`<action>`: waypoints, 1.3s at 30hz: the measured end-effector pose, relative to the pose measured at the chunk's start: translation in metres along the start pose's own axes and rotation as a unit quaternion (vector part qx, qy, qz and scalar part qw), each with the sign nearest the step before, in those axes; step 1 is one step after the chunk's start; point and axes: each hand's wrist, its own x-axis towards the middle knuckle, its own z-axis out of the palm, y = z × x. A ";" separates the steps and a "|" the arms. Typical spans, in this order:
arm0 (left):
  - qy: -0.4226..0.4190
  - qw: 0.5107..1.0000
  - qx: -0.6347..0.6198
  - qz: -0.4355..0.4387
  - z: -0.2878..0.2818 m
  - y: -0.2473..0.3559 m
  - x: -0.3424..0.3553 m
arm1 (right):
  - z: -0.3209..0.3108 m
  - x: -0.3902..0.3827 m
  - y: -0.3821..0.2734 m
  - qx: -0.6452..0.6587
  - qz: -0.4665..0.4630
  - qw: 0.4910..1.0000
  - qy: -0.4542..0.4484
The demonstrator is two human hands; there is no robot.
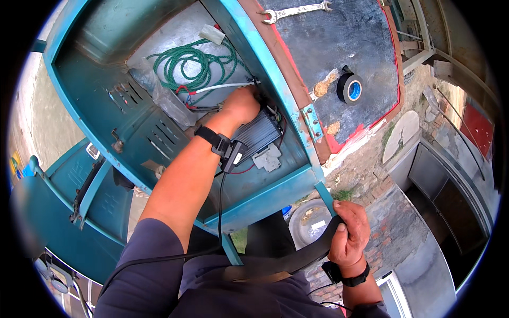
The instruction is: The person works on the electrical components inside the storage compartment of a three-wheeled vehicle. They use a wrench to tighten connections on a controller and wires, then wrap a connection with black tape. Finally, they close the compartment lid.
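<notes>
Fingers of the left hand (243, 105) are bent down at the far end of a grey, finned, rectangular metal unit (254, 133), beside thin coloured wires (274, 113); the fingertips are hidden, so whether anything is pinched by them cannot be told. By the fingers of the right hand (349, 233), well to the near right of the finned unit, the end of a dark, curved bar (310, 255) is grasped, with the thumb pressed along it. The finned unit is held within an open teal metal box (260, 193), on its floor. Just to the near right of the unit, a small pale-grey block (268, 158) is seen. Beyond the unit and to its left, a loosely coiled green rope (193, 62) is laid near a crumpled clear plastic bag (172, 104). To the unit's right, a black-covered panel with red edging (318, 42) is joined to the box by a metal hinge (312, 123); on it are set a black roll of tape (342, 90) and, farther off, a silver open-ended wrench (298, 10).
</notes>
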 end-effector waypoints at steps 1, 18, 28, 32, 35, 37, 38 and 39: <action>0.014 1.000 -0.017 -0.005 0.005 -0.003 0.005 | -0.001 -0.001 -0.001 -0.003 0.000 1.000 0.000; -0.094 0.862 -0.470 -0.167 -0.016 0.004 0.009 | -0.003 0.004 -0.004 -0.008 0.026 0.999 -0.033; 0.039 0.992 -0.017 0.117 0.017 -0.013 0.027 | -0.003 0.004 -0.007 -0.003 0.042 0.999 -0.027; 0.047 0.991 0.099 0.076 0.012 0.008 0.005 | -0.002 0.003 -0.007 -0.004 0.050 0.998 -0.025; -0.004 0.993 0.104 0.049 -0.001 0.025 -0.005 | -0.002 0.003 -0.007 -0.003 0.049 0.998 -0.027; -0.031 0.994 0.101 0.040 -0.005 0.029 -0.006 | -0.002 0.004 -0.007 -0.003 0.047 0.999 -0.028; -0.009 0.995 0.097 0.036 -0.006 0.029 -0.007 | -0.002 0.004 -0.007 -0.003 0.046 0.999 -0.029; 0.012 0.995 0.093 0.032 -0.007 0.030 -0.009 | -0.002 0.004 -0.007 -0.004 0.046 0.999 -0.028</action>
